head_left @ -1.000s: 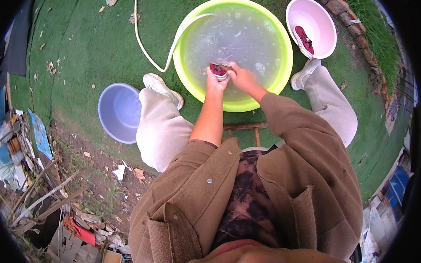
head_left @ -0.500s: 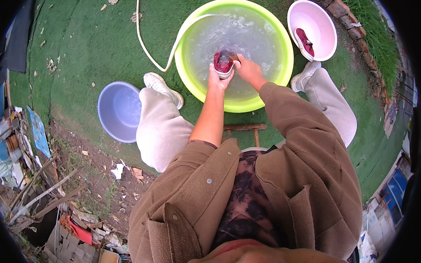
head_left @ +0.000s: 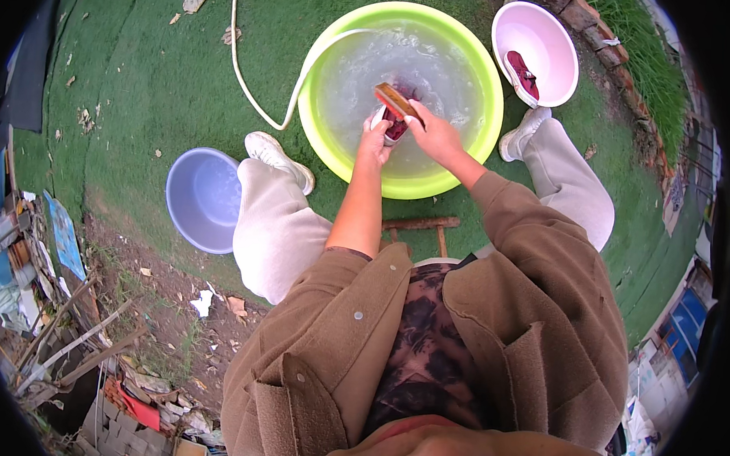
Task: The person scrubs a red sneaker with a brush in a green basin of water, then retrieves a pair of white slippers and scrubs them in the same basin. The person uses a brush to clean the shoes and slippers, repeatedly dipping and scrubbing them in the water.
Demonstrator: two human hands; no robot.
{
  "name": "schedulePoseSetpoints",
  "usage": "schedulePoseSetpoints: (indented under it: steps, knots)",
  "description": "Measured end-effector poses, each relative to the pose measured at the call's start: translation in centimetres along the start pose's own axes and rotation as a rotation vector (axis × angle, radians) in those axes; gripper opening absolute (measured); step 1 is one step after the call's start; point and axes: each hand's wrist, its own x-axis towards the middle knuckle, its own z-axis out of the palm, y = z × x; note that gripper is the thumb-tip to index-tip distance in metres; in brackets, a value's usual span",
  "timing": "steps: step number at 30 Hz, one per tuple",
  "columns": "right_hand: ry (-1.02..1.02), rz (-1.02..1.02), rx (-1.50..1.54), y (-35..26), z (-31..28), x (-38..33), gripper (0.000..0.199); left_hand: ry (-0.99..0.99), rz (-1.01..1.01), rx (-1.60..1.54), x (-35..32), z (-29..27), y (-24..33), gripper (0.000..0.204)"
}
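A dark red shoe (head_left: 394, 130) with a white sole is held by my left hand (head_left: 375, 139), low over the water near the close side of a big yellow-green basin (head_left: 307, 128). My right hand (head_left: 439, 136) grips a wooden scrubbing brush (head_left: 397, 101), raised just above the shoe and partly covering it. Only part of the shoe shows between the brush and my fingers. Cloudy, rippling water fills the basin.
A pale hose (head_left: 252, 101) runs over the basin's left rim. The matching red shoe (head_left: 521, 76) leans in a pink basin (head_left: 569, 74) at the far right. A blue basin (head_left: 183, 200) stands left of my leg. A wooden stool (head_left: 420, 223) is in front of me.
My right hand has lifted the brush out of the shoe's opening and turned it, so it now lies across above the shoe. My left hand keeps hold of the shoe, which has tilted.
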Motion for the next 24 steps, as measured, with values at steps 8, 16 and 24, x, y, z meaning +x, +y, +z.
schedulePoseSetpoints:
  steps: [8,16,24]
  knots:
    - [0.029,0.082,-0.119,0.4,1.5,6.8,0.05,-0.206,-0.012,-0.032,-0.9,0.2,0.0,0.06]
    - [-0.051,0.049,-0.194,0.9,2.4,4.7,0.054,-0.21,-0.116,-0.379,-0.4,0.4,-0.1,0.049]
    - [0.083,0.085,-0.235,0.5,0.5,5.8,0.051,-0.234,-0.087,-0.445,-1.1,1.2,0.5,0.049]
